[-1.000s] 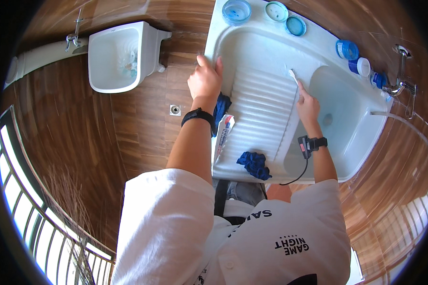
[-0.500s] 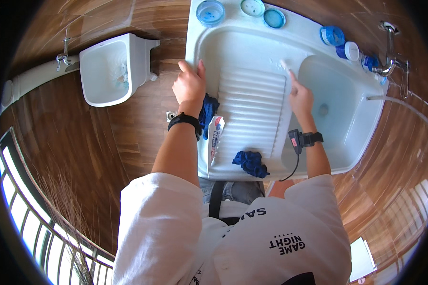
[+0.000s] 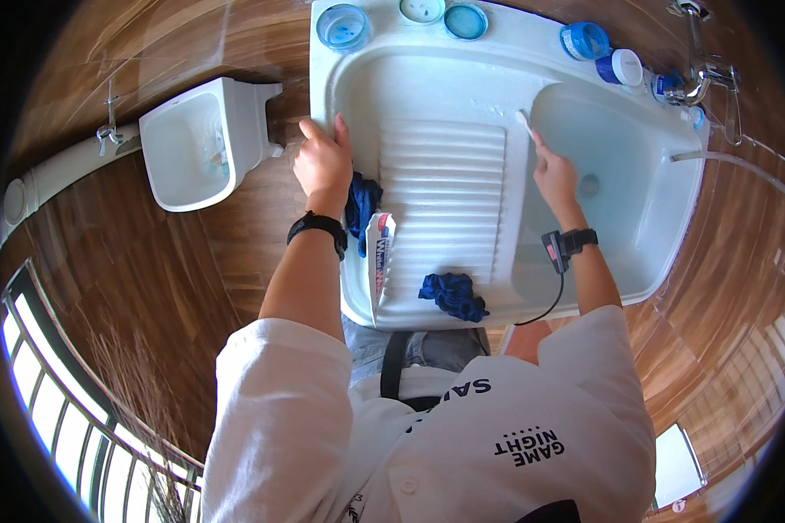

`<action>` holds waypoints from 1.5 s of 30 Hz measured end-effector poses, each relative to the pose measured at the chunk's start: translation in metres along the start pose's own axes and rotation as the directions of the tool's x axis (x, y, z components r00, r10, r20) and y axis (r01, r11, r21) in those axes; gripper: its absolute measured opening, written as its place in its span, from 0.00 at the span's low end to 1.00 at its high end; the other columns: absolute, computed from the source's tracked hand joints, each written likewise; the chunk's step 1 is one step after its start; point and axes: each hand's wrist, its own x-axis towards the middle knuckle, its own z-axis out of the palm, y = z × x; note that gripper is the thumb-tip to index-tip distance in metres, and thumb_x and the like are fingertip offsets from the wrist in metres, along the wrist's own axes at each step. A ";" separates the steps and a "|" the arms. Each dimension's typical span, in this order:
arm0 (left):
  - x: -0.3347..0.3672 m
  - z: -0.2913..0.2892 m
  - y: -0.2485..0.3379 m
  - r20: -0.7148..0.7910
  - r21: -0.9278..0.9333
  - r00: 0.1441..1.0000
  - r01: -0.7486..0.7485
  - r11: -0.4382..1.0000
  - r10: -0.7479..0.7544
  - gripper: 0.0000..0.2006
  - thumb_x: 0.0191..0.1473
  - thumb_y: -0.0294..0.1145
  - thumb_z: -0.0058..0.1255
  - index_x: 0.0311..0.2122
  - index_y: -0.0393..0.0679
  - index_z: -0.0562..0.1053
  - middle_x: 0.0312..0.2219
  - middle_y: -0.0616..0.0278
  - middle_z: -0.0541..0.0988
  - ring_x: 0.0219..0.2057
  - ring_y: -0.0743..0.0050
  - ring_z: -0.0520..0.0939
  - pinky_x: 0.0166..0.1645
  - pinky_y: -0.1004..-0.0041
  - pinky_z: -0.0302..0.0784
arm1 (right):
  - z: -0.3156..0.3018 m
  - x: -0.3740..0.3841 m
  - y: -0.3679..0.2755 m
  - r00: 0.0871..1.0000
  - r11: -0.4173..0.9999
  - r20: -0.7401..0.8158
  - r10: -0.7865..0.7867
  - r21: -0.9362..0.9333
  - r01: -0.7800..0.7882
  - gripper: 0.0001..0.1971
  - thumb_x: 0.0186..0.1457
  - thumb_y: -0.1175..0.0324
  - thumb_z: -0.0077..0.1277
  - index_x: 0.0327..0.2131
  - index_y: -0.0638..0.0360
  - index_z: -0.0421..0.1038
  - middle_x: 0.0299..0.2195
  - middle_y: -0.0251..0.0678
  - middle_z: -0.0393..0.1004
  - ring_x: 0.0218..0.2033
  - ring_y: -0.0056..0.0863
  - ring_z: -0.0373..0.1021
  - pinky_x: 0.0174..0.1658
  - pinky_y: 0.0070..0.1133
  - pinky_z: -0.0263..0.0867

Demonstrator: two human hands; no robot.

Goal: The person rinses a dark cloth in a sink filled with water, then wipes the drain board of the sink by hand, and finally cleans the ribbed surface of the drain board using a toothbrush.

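A white laundry sink (image 3: 427, 74) with a ribbed washboard (image 3: 440, 179) and a water-filled basin (image 3: 624, 174) lies before me. My left hand (image 3: 324, 166) is closed over its left rim. My right hand (image 3: 556, 177) grips a small white toothbrush (image 3: 522, 119), index finger stretched along the handle. The bristle end is at the ledge between washboard and basin; I cannot tell whether it touches. Below my left hand, a dark blue cloth (image 3: 362, 205) drapes over the rim, beside a white carton (image 3: 378, 261). Another crumpled blue cloth (image 3: 453, 296) lies at the washboard's near edge.
Along the back ledge stand an open blue-tinted tub (image 3: 343, 28), two round lids (image 3: 422, 9), (image 3: 466, 22) and several blue and white jars (image 3: 584, 40). A chrome faucet (image 3: 711, 74) and hose (image 3: 715, 157) are at right. A small white basin (image 3: 187, 148) stands left.
The sink and its surroundings have shifted left in the view. Relative to the sink, my right hand and toothbrush have moved slightly right, toward the basin. My left hand keeps its place on the rim.
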 end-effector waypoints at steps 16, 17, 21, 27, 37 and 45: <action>0.003 0.010 -0.005 -0.060 0.040 0.996 -0.059 0.997 0.062 0.21 0.51 0.51 0.37 0.29 0.39 0.58 0.15 0.43 0.73 0.19 0.44 0.76 0.22 0.56 0.72 | -0.003 0.016 -0.002 0.987 0.988 0.056 0.152 -0.014 -0.152 0.21 0.42 0.74 0.43 0.44 0.42 0.67 0.21 0.44 0.70 0.22 0.44 0.68 0.26 0.32 0.64; 0.003 0.010 -0.005 -0.050 0.048 0.997 -0.051 0.998 0.053 0.21 0.51 0.51 0.37 0.29 0.39 0.58 0.15 0.43 0.73 0.19 0.44 0.76 0.22 0.56 0.72 | 0.000 0.012 0.000 0.995 0.995 0.038 0.095 -0.014 -0.094 0.22 0.42 0.74 0.43 0.44 0.42 0.67 0.20 0.44 0.70 0.22 0.44 0.67 0.25 0.32 0.64; 0.002 0.007 -0.007 -0.048 0.055 0.998 -0.046 0.997 0.048 0.21 0.51 0.51 0.36 0.30 0.39 0.58 0.16 0.42 0.73 0.19 0.43 0.76 0.22 0.56 0.72 | 0.003 -0.009 0.000 0.994 0.994 -0.012 -0.105 0.027 0.106 0.22 0.42 0.74 0.43 0.44 0.41 0.67 0.18 0.43 0.70 0.20 0.43 0.67 0.24 0.33 0.63; 0.001 0.006 -0.003 -0.030 0.031 0.999 -0.027 0.999 0.028 0.22 0.51 0.52 0.37 0.30 0.39 0.58 0.16 0.41 0.73 0.20 0.43 0.76 0.23 0.55 0.73 | 0.008 0.002 -0.013 1.000 0.999 0.018 -0.012 -0.044 0.012 0.24 0.42 0.74 0.43 0.46 0.39 0.65 0.20 0.43 0.70 0.21 0.44 0.67 0.25 0.33 0.64; 0.001 0.002 -0.005 -0.032 0.027 0.999 -0.031 0.999 0.032 0.21 0.51 0.51 0.38 0.30 0.38 0.59 0.15 0.45 0.73 0.19 0.45 0.76 0.23 0.58 0.73 | -0.006 0.007 -0.046 0.944 0.968 0.308 -0.116 -0.178 0.177 0.28 0.40 0.73 0.46 0.49 0.37 0.61 0.16 0.45 0.68 0.19 0.43 0.67 0.24 0.33 0.63; 0.001 0.001 -0.005 -0.016 0.015 1.000 -0.012 1.000 0.012 0.21 0.50 0.51 0.38 0.30 0.39 0.59 0.16 0.46 0.73 0.20 0.45 0.76 0.24 0.58 0.73 | -0.009 0.010 -0.064 0.929 0.942 0.302 -0.216 -0.186 0.279 0.28 0.40 0.74 0.46 0.50 0.39 0.61 0.17 0.43 0.70 0.19 0.40 0.68 0.24 0.32 0.63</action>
